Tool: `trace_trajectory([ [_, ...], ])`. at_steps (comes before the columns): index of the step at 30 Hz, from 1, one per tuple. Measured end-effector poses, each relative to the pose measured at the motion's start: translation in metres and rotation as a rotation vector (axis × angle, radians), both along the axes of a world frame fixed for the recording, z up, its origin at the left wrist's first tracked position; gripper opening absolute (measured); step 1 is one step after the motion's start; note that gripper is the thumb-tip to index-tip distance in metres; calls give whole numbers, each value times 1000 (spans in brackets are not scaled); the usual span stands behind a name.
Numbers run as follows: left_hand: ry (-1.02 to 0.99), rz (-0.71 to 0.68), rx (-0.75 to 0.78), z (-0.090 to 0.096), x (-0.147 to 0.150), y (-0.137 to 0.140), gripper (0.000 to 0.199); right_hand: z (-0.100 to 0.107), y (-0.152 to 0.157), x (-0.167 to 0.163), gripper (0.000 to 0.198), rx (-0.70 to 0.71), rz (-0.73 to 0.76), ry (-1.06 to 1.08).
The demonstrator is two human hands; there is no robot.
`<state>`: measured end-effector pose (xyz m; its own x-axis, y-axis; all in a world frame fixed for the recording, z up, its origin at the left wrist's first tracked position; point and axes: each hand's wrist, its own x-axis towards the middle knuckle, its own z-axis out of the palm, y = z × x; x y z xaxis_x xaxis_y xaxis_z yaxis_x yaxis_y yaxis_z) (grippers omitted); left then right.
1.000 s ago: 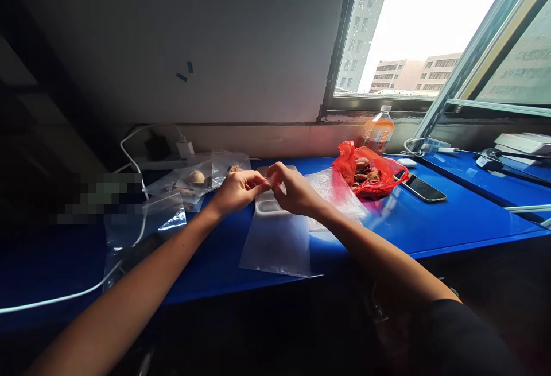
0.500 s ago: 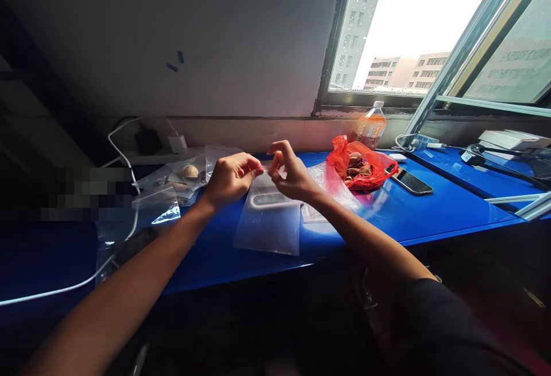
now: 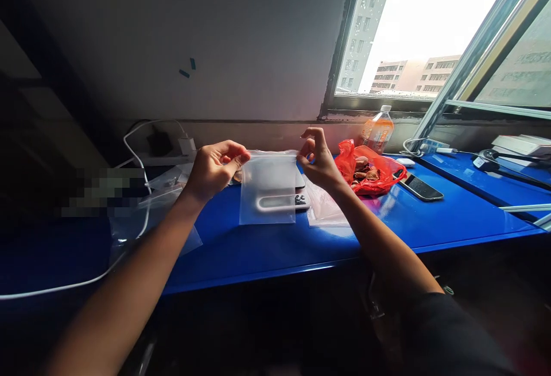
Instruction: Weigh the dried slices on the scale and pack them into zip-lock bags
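Stretched between my two hands is a clear zip bag (image 3: 269,186), its top edge level and its body hanging down. My left hand (image 3: 214,168) pinches the bag's top left corner between thumb and fingertips. At the top right corner, my right hand (image 3: 319,162) pinches the bag, with its other fingers curled above. Through the bag shows a pale, rounded device, a small scale (image 3: 302,200) by its look, with buttons at its right end. Just right of it lies a stack of clear bags (image 3: 327,212).
A red plastic bag (image 3: 387,178) holds several brown dried pieces. Behind it stands an orange drink bottle (image 3: 379,130); a phone (image 3: 419,186) lies to its right. Filled clear bags and a white cable (image 3: 146,204) are on the left of the blue table (image 3: 258,261).
My hands have moved apart, pulling the bag's top edge straight between them. The bag has lifted and now hangs more upright. The view has shifted slightly left.
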<state>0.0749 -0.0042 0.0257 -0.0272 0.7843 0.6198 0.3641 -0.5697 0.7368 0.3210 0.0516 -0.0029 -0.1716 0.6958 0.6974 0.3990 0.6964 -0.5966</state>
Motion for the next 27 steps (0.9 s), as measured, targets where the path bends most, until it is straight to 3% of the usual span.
trace_trajectory([
  [3, -239, 25, 31, 5, -21, 10, 10, 1, 11, 15, 41, -11, -210, 71],
  [6, -338, -1, -44, 5, -36, 19, 15, 1, 16, 20, 30, -97, -240, 138],
  [9, -345, -98, -201, -4, -33, 22, 20, -1, 8, 7, 15, -178, -16, 154],
  [13, -353, -153, -321, -15, -20, 24, 23, -7, -18, -24, 38, -283, 357, 112],
  [16, -377, -137, -334, -18, -20, 27, 25, -12, -30, -39, 38, -290, 458, 90],
  [22, -342, -144, -363, -20, -19, 27, 33, -11, -24, -36, 31, -293, 346, 184],
  [27, -226, -174, -371, -18, -16, 19, 41, 11, -21, 6, 27, -294, 208, 261],
])
